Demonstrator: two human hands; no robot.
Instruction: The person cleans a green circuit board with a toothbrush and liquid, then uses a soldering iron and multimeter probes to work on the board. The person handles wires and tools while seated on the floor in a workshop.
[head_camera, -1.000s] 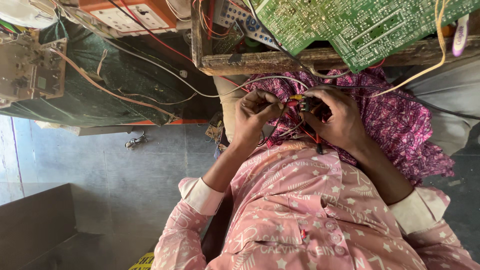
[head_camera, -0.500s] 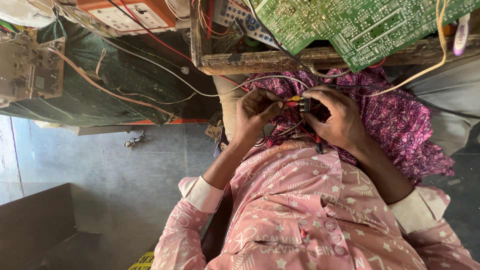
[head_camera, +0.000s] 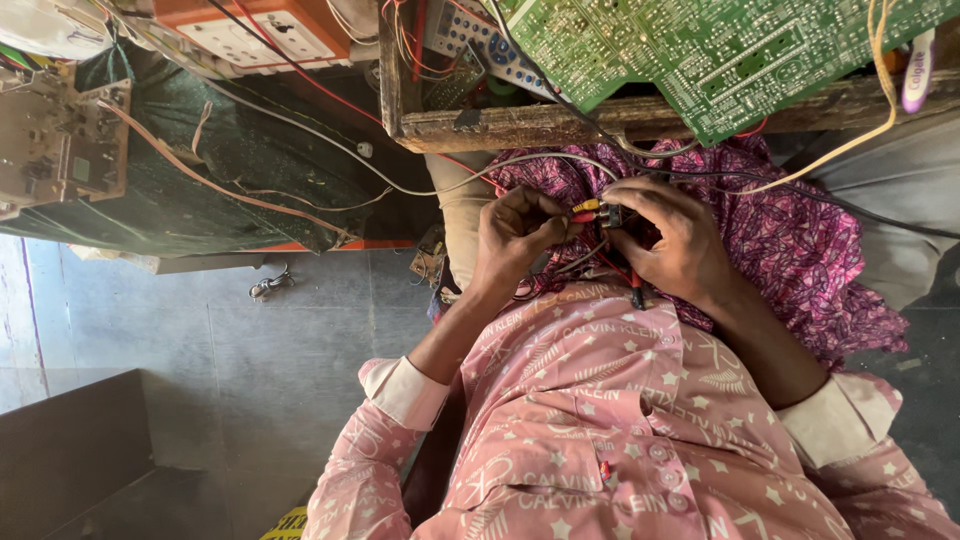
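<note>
Left hand (head_camera: 515, 235) and right hand (head_camera: 675, 240), fingers pinching red/yellow plugs (head_camera: 585, 210) just below green board (head_camera: 700, 50); best gripped near tips, wires slack.

Two hands, the left hand (head_camera: 515, 240) and the right hand (head_camera: 680, 245), meet over one small bundle of plugs (head_camera: 592, 211) with red and yellow tips. One large green circuit board (head_camera: 720, 50). One beige circuit board (head_camera: 60, 150). One orange-and-white socket box (head_camera: 250, 25). One remote control (head_camera: 480, 40). One wooden tray (head_camera: 620, 120). One metal clip (head_camera: 268, 287) on the floor (head_camera: 180, 360).
</note>
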